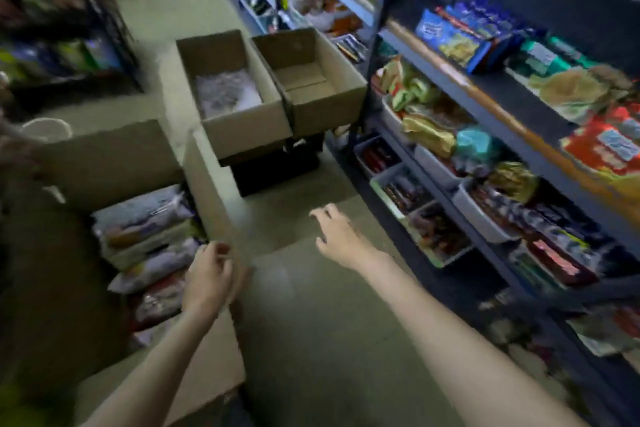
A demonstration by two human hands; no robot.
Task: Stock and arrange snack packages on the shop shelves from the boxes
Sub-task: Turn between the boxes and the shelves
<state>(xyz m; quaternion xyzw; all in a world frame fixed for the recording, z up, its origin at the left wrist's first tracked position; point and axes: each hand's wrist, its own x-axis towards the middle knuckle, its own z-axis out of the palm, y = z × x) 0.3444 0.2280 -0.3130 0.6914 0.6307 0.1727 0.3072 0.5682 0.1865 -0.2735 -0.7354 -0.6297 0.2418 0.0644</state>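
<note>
Forearms reach forward: left hand [209, 276], fingers loosely curled and holding nothing, touches the flap of the near box [207, 191] holding snack packages [145, 239]; right hand [337, 232] hovers spread above the floor [311, 322], beside the shelves [485, 135].

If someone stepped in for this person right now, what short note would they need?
Left hand: fingers curled at the flap of the near box, holding no package.
Right hand: open, empty, over the floor.
Near box still holds stacked snack packages. Of the two far boxes, the left box has clear wrapping inside; the right box looks empty.
Shelves on the right already carry many snacks.
Left: take packages from the near box and shelve them.
</note>
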